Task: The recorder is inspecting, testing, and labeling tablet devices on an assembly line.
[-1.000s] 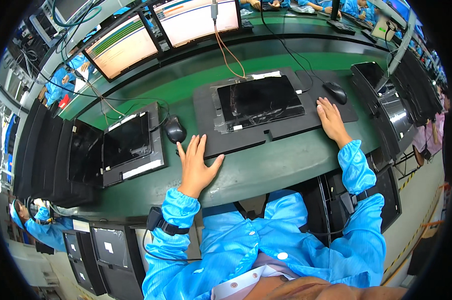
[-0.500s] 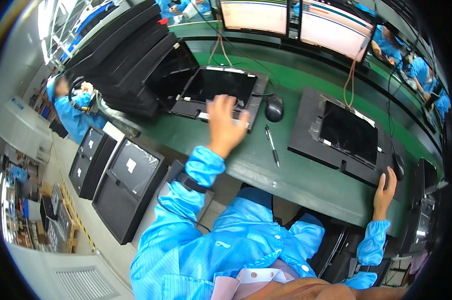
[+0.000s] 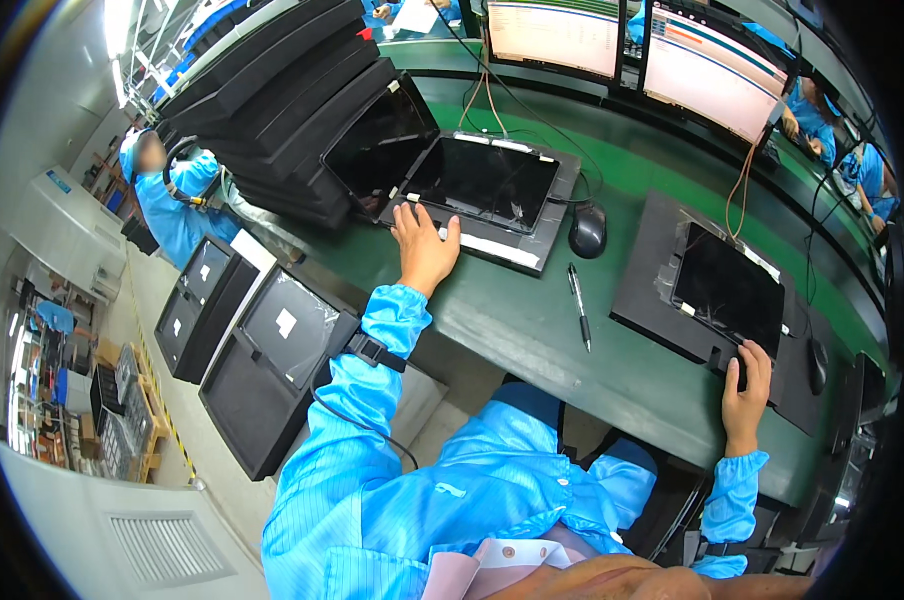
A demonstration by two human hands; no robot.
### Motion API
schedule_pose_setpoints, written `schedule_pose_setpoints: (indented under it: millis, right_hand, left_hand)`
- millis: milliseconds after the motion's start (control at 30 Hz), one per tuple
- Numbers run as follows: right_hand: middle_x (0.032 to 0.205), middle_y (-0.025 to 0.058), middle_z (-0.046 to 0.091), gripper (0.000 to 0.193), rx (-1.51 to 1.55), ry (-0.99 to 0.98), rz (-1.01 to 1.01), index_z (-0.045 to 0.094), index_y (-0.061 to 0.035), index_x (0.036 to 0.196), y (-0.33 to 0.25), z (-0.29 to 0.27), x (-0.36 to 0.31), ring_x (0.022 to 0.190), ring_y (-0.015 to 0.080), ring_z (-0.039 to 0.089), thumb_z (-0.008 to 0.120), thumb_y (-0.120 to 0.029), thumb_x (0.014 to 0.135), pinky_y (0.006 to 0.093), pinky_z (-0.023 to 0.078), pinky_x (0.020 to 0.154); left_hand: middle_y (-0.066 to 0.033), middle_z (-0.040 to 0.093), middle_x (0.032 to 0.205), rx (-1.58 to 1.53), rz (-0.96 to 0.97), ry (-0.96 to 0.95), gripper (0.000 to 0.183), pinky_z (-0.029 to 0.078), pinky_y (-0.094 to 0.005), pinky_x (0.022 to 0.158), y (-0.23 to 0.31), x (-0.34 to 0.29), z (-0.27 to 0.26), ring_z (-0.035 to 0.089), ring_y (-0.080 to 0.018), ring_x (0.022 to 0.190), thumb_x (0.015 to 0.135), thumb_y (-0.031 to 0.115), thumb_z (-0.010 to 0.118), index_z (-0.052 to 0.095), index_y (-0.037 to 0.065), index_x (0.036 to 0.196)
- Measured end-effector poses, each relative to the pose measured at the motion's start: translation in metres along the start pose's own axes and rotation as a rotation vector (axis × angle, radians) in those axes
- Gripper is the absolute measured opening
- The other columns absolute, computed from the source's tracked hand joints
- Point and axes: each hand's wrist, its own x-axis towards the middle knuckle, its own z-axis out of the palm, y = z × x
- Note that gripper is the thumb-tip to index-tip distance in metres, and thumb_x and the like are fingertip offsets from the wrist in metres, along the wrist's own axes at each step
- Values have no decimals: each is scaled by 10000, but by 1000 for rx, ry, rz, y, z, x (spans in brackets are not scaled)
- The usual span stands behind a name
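Note:
My left hand [image 3: 425, 250] is open, its fingers spread at the near left corner of a glossy black screen panel [image 3: 484, 180], which lies on a dark fixture board [image 3: 562, 190]. A second dark panel [image 3: 377, 140] leans on its left. My right hand [image 3: 747, 400] is open, fingers reaching to the lower edge of another black screen panel [image 3: 732, 285], set on a dark grey foam board [image 3: 644, 275]. Between the two boards are a black computer mouse [image 3: 588, 231] and a pen [image 3: 580, 308]. A second mouse [image 3: 818, 366] sits right of my right hand.
A tall stack of black foam trays [image 3: 272, 110] stands at the left end of the green bench [image 3: 512, 345]. Open black trays [image 3: 257, 425] with film-covered panels are at my left. Two lit monitors [image 3: 712, 75] stand behind, with hanging cables. Co-workers in blue [image 3: 172, 200] are around.
My left hand has moved down and left, from over the left panel to its near corner. My right hand has shifted left to the right panel's lower edge. The view has turned slightly.

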Motion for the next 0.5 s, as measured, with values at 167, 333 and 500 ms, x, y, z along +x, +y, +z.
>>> schedule_pose_setpoints:
  millis: [167,333,500]
  right_hand:
    - [1250,177,636,197,-7,-3,-1,656,29,1114,-2,4,2,1201,352,586,635,-57,938,426,441,1042]
    - [1297,163,616,207,-11,-38,0,650,24,1147,0,1,-5,1240,331,570,619,-60,960,410,428,1070]
    - [1313,163,608,204,9,-45,-14,653,26,1142,-4,1,-4,1263,331,557,618,-69,965,408,422,1080]
  left_hand:
    - [-365,312,1520,-21,74,37,758,214,-678,1148,16,-11,2,219,-502,1468,958,433,580,420,-161,1401]
    - [-250,475,1244,-287,31,490,618,338,-543,1081,2,-3,-3,443,-422,1222,776,245,807,513,-36,1241]
    - [-191,627,1116,-604,-318,602,551,496,-426,896,-47,41,-30,630,-347,927,829,275,786,583,-41,1232]
